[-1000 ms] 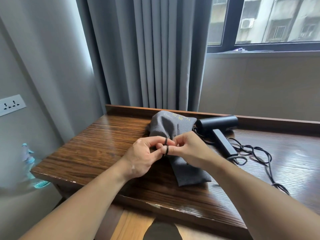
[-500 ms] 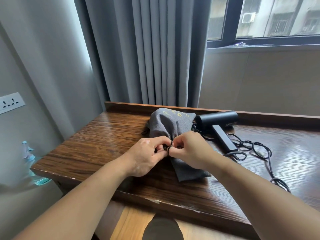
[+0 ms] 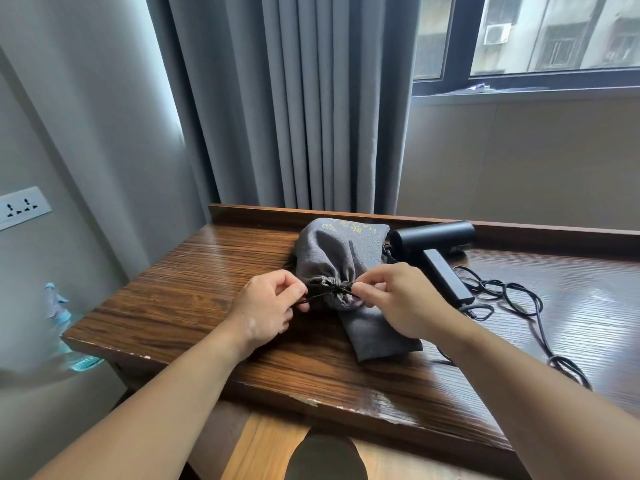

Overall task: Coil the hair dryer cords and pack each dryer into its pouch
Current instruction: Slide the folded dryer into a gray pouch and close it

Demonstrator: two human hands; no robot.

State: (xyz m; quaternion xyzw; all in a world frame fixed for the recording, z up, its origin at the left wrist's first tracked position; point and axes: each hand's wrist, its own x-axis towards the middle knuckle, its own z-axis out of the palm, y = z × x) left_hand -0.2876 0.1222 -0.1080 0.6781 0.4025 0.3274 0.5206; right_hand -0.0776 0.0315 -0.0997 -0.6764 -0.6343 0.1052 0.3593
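Left hand: fingers curled, pinching the drawstring's left end.
Drawstring: black, taut between both hands.
Filled pouch: grey, bulging, near the desk's back edge; long axis runs back to front, gathered mouth toward the person.
Right hand: pinching the right end.
Doing it well: probably pull both ends outward evenly, so the mouth cinches without dragging the pouch.
Flat pouch: partly beneath, toward the front edge.
Hair dryer: barrel along the back edge, handle pointing forward.
Cord: uncoiled.
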